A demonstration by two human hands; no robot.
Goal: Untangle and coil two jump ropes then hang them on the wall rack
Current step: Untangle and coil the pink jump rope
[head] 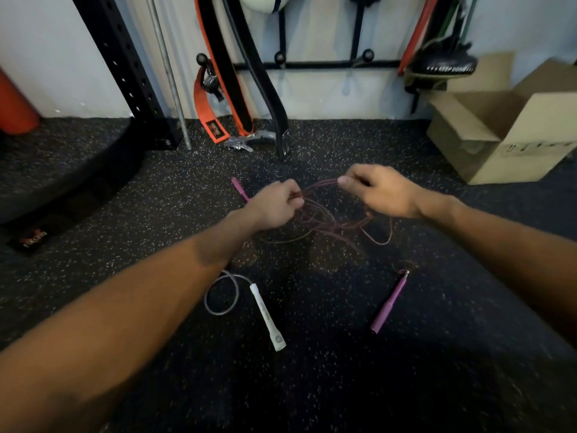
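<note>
The left hand [274,204] is curled tight round a bunch of thin maroon cord [321,184]. The right hand [381,190] pinches the same strands between thumb and bent fingers. The short stretch between the two grips arcs gently, lifted clear of the floor [343,142].

Just below and between the hands hangs the tangle [331,223], a loose nest of wiry, glossy loops. It spills onto the floor, and one wide loop spreads out on its right side.

- **Left of the tangle:** a slim pink handle [239,187] pokes out from behind the left hand.
- **Nearer the person, to the right:** a second pink handle [390,303] lies flat. It is a smooth narrow cylinder, and its metal-tipped end points toward the tangle.
- **Nearer the person, to the left:** a thicker white handle [268,317] lies flat, with a fatter grey cord [221,295] curling from its top in a single round loop.

All of these rest on the black rubber floor, which is flecked with pale specks.

On the pale wall beyond the tangle is the wall rack [327,64], a black bar with ball-ended pegs. An orange-edged belt [218,73] hangs from it. Beyond the tangle to the right stands an open cardboard box [499,142].
</note>
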